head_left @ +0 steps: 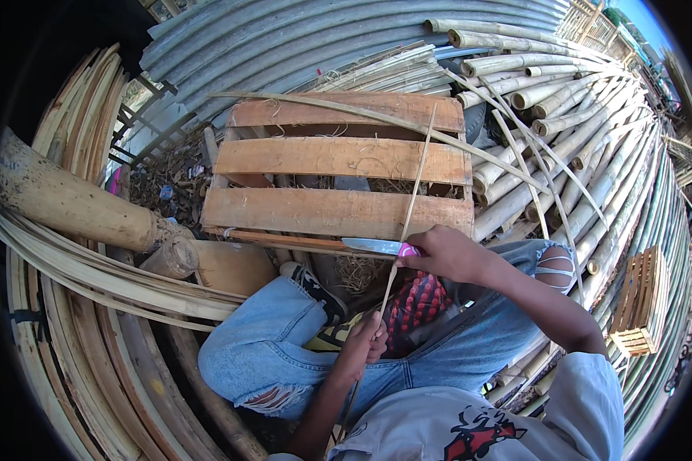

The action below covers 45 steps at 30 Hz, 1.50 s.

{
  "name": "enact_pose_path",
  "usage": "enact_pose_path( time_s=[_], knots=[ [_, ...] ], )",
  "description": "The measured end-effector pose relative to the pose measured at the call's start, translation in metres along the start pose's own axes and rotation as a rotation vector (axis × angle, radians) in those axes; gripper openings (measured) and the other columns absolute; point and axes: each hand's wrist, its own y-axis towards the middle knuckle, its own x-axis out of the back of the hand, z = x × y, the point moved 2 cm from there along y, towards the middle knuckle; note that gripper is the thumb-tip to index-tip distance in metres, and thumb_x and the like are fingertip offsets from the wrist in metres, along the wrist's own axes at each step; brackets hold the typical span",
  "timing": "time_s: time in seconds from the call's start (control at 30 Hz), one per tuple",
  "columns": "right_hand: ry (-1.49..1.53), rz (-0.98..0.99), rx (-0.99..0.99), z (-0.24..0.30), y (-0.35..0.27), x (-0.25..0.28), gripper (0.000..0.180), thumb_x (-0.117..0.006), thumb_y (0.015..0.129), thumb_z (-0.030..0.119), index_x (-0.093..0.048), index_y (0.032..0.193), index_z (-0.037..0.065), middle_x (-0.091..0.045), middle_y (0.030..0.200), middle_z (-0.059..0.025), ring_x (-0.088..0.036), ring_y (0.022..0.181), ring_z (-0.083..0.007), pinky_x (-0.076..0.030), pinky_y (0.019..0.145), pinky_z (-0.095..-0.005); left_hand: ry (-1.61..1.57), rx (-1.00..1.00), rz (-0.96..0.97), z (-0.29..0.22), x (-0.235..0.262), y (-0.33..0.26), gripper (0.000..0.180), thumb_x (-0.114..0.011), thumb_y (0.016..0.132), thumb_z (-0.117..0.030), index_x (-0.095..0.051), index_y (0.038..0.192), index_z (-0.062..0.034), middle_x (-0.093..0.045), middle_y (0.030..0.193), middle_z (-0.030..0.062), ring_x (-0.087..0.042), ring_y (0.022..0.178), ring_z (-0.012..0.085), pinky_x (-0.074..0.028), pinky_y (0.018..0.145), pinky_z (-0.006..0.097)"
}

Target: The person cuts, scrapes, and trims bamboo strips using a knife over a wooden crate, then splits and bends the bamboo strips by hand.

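My right hand (447,253) grips the pink handle of a knife (378,246) whose blade points left, laid across a thin bamboo strip (414,192). The strip runs from my lap up over the wooden pallet (338,211). Lower down, my left hand (363,346) pinches the same strip near my knee. I sit in torn blue jeans, and a red checked cloth (415,303) lies on my lap under the strip.
A thick bamboo log (77,206) and a bundle of split strips (100,288) lie at my left. Round bamboo poles (584,146) pile up at the right. Corrugated metal sheets (300,38) lie behind the pallet. A small wooden crate (642,300) stands at far right.
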Motion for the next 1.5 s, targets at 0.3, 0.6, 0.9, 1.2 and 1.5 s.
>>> enact_pose_path(
  time_s=[0.3,0.6,0.9,1.2,1.5],
  knots=[
    [-0.461,-0.080,0.029,-0.065,0.027,0.049,0.029,-0.054,0.080,0.031,-0.065,0.075,0.004,-0.062,0.068,-0.0194,-0.062,0.066,-0.0369,-0.051,0.064,-0.0456,-0.032,0.031,0.002,-0.003,-0.016,0.020,0.039,-0.038,0.097,-0.044,-0.038,0.072,-0.0135,-0.023,0.054,-0.0069,-0.017,0.040,0.0020,-0.012,0.034,0.019],
    [-0.308,0.018,0.152,-0.046,0.008,0.032,0.055,-0.045,0.088,0.052,-0.065,0.074,0.002,-0.060,0.061,-0.0183,-0.062,0.063,-0.0362,-0.049,0.057,-0.0459,-0.076,0.010,-0.074,-0.033,-0.035,0.033,0.040,-0.038,0.096,-0.046,-0.038,0.072,-0.0134,-0.021,0.054,-0.0075,-0.017,0.041,0.0015,-0.012,0.035,0.018],
    [-0.302,-0.314,0.219,-0.053,0.008,0.066,0.054,-0.043,0.090,0.053,-0.061,0.072,0.005,-0.057,0.053,-0.0154,-0.059,0.052,-0.0357,-0.048,0.051,-0.0439,0.222,-0.147,-0.220,-0.068,-0.079,0.018,0.041,-0.034,0.098,-0.044,-0.035,0.073,-0.0116,-0.024,0.053,-0.0055,-0.020,0.040,0.0030,-0.011,0.035,0.020],
    [-0.192,-0.311,0.285,-0.052,-0.003,0.071,0.058,-0.040,0.093,0.049,-0.059,0.067,0.001,-0.053,0.052,-0.0198,-0.055,0.053,-0.0393,-0.046,0.054,-0.0474,0.442,-0.300,-0.355,-0.059,-0.084,0.020,0.040,-0.036,0.098,-0.040,-0.036,0.072,-0.0100,-0.028,0.052,-0.0036,-0.025,0.039,0.0037,-0.014,0.034,0.022],
    [-0.286,-0.510,0.303,-0.057,0.004,0.069,0.058,-0.036,0.094,0.048,-0.060,0.065,0.003,-0.054,0.053,-0.0183,-0.057,0.051,-0.0376,-0.047,0.051,-0.0458,0.437,-0.287,-0.336,-0.051,-0.084,0.015,0.041,-0.035,0.098,-0.040,-0.036,0.070,-0.0098,-0.028,0.051,-0.0035,-0.023,0.038,0.0045,-0.013,0.034,0.023]
  ],
)
